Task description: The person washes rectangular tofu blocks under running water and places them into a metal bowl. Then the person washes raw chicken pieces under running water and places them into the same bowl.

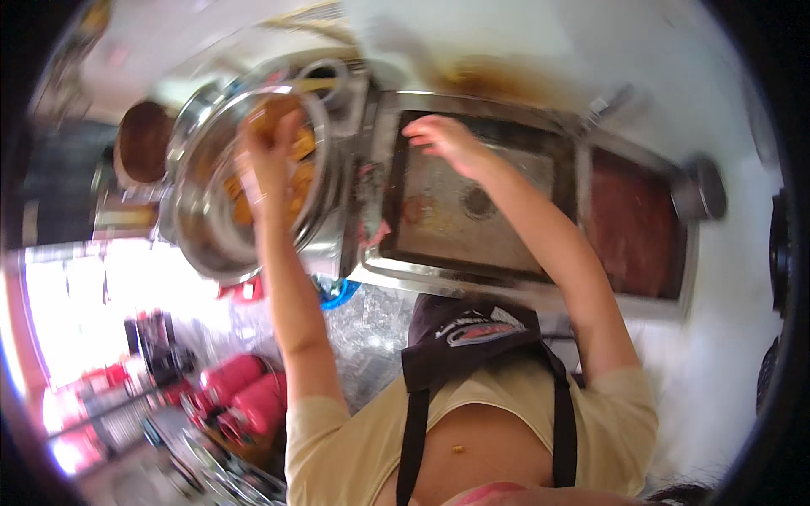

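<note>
A large round metal bowl (pixel 202 240) stands on the left, beside the sink, and it holds orange-brown pieces (pixel 304 190) that look like food. My left hand (pixel 264 152) reaches over the bowl with thumb and fingers spread around something brown; blur hides whether it grips a piece or is only above it. Over the upper left part of the metal sink basin (pixel 417 246) is my right hand (pixel 443 139), its fingers loosely curved and apart, with nothing seen in it. The basin's bottom is wet, with small scraps and a round drain (pixel 479 201).
Right of the basin lies a second compartment (pixel 633 228) with a reddish-brown surface, and a metal container (pixel 701 188) at its far edge. A brown round pot or bowl (pixel 144 142) stands at far left. A pink cloth or scrap (pixel 373 233) lies on the sink's left rim.
</note>
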`<state>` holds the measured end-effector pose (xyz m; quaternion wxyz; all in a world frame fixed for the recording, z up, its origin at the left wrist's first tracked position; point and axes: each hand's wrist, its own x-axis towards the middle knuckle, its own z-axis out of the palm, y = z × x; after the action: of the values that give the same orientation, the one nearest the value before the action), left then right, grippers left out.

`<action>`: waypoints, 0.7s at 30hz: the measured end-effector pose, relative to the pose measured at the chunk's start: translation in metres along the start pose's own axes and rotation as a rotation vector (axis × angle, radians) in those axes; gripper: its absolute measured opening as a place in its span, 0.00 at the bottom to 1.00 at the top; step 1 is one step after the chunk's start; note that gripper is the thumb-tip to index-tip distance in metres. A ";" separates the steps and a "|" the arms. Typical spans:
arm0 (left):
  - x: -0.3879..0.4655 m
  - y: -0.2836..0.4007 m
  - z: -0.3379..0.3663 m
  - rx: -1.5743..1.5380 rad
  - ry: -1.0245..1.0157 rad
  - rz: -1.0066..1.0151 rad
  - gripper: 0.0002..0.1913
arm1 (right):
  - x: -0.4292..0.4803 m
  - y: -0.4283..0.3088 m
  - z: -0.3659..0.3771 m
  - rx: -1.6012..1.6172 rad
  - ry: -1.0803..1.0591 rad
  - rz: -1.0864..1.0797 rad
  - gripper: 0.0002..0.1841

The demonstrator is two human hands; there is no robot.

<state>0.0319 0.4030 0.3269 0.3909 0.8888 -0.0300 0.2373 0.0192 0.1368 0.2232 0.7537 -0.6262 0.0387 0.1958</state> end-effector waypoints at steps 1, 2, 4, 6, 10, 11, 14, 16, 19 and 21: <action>0.002 -0.016 -0.012 0.202 -0.044 0.001 0.25 | 0.000 0.012 -0.002 -0.096 0.022 0.026 0.14; 0.013 -0.028 -0.013 0.219 -0.102 0.002 0.25 | -0.002 0.025 -0.006 -0.130 0.038 0.023 0.13; 0.006 -0.046 -0.010 0.369 -0.208 0.039 0.25 | -0.010 0.052 -0.020 -0.140 0.138 0.033 0.15; 0.000 -0.044 0.012 0.400 -0.203 0.038 0.23 | -0.025 0.074 -0.037 -0.143 0.320 0.023 0.11; -0.015 -0.006 0.087 0.162 -0.392 0.206 0.19 | -0.061 0.114 -0.097 0.038 0.533 0.144 0.09; -0.021 0.008 0.111 0.068 -0.482 0.202 0.15 | -0.075 0.126 -0.113 0.096 0.606 0.144 0.09; -0.065 0.045 0.189 -0.082 -0.757 0.157 0.13 | -0.124 0.168 -0.165 0.281 0.826 0.136 0.08; -0.100 0.063 0.237 -0.199 -0.935 0.085 0.12 | -0.158 0.197 -0.204 0.226 0.988 0.204 0.05; -0.152 0.082 0.295 -0.263 -1.112 -0.095 0.11 | -0.201 0.239 -0.252 -0.094 1.312 0.392 0.12; -0.186 0.090 0.322 -0.299 -1.158 -0.096 0.11 | -0.224 0.264 -0.276 -0.276 1.434 0.376 0.13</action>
<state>-0.0255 0.0872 0.1181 0.4420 0.8093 -0.2310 -0.3103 -0.2257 -0.1466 -0.0127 0.4124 -0.6718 0.6011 -0.1314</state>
